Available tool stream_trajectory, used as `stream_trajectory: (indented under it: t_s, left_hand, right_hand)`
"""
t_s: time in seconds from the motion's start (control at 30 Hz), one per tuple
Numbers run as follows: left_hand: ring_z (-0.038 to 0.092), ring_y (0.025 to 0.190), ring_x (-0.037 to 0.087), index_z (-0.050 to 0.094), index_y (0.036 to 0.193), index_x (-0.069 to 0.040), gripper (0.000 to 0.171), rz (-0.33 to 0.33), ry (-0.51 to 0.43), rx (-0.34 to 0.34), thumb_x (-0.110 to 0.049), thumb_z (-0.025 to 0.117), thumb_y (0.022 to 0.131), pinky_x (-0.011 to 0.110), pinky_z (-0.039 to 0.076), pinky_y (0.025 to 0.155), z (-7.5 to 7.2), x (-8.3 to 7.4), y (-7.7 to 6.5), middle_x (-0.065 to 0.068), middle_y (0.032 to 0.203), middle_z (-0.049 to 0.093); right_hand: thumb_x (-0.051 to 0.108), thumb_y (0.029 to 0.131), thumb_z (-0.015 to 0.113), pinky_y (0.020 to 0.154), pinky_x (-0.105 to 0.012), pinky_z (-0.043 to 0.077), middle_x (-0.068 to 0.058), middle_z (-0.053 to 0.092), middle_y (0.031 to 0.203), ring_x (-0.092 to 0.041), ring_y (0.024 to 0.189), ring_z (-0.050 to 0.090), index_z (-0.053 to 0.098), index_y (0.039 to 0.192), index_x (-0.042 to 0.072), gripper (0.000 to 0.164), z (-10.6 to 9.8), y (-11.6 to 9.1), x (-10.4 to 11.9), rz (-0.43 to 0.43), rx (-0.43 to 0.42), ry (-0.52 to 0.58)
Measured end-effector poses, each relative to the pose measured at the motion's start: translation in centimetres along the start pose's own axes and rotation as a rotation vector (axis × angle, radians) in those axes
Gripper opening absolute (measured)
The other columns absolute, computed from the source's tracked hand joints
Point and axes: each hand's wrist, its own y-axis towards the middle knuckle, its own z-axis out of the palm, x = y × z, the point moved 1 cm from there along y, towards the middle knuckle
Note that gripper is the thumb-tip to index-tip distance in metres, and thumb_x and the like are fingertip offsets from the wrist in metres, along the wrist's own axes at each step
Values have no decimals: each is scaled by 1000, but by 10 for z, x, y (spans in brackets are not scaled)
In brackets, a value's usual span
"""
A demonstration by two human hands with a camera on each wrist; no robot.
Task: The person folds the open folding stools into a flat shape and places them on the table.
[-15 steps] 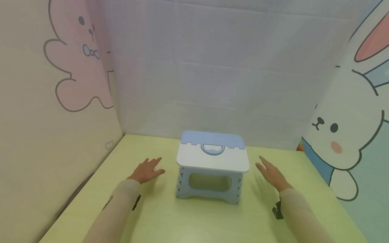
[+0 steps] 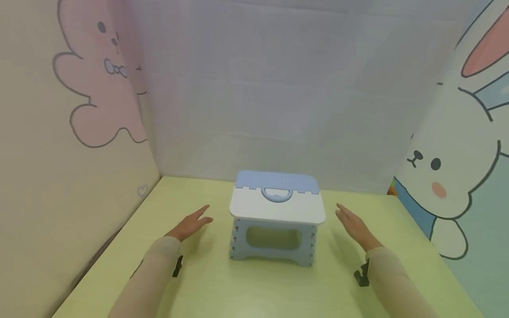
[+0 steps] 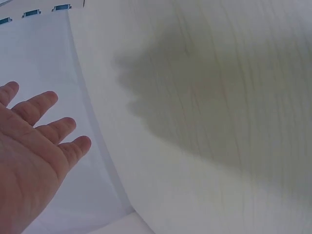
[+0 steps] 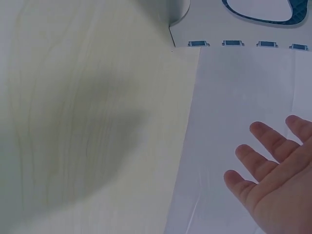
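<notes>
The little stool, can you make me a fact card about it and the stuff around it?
Stool: blue and white, standing upright on the table
Left grip: left of the stool, apart from it
Right grip: right of the stool, apart from it
Table: pale yellow
Left picture: pink cartoon animal
Right picture: white cartoon rabbit

Just one stool (image 2: 277,212) here, one table (image 2: 262,291), one left hand (image 2: 188,227), one right hand (image 2: 356,228), two sleeves (image 2: 153,269), two cartoon animals (image 2: 457,163)
</notes>
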Motion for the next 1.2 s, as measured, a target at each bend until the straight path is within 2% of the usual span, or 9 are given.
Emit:
stream_trajectory:
  t_s: [0.17,0.27,0.4,0.7,0.93,1.1,1.2]
  left_hand:
    - [12,141,44,16,153,-7,73,8,-126,26,-46,42,98,64,15,108,-2,-5,-3,21,157,13]
    - [8,142,43,16,153,-5,69,25,-221,50,-41,41,99,64,11,109,-1,-7,-3,21,157,11]
    - [5,142,42,18,153,-5,67,36,-289,81,-39,40,100,64,6,109,1,-10,-4,21,157,11]
    - [10,141,43,21,152,-4,66,30,-290,81,-39,40,99,64,8,109,4,-11,-8,24,155,19]
    - [14,141,43,22,152,-4,64,62,-293,93,-37,41,100,64,9,109,3,-14,-8,25,154,21]
    - [15,140,44,23,151,-2,64,102,-274,99,-37,42,100,64,12,109,0,-19,-5,27,152,23]
    - [16,140,44,23,151,-3,63,94,-277,96,-35,42,100,64,12,109,-1,-19,-7,26,152,24]
  right_hand:
    - [39,105,23,108,-63,11,-32,17,151,-52,136,13,15,149,-6,63,-2,1,-1,2,17,71]
    - [39,105,22,106,-66,14,-33,25,147,-52,134,20,16,149,-6,63,-2,-2,-2,-16,14,106]
    - [35,106,23,103,-68,19,-35,35,141,-52,130,31,21,146,-10,60,0,-5,-3,-54,6,142]
    - [32,106,26,103,-68,20,-34,40,139,-50,128,35,27,144,-10,57,4,-8,1,-77,-6,158]
    - [32,106,26,101,-69,22,-32,41,138,-50,127,37,28,144,-9,57,6,-8,5,-86,15,143]
    - [30,106,28,100,-70,21,-32,44,137,-50,125,40,30,143,-9,54,6,-10,8,-88,-8,151]
    - [28,106,31,101,-69,23,-32,46,135,-49,124,42,33,142,-9,52,8,-10,10,-97,-5,152]
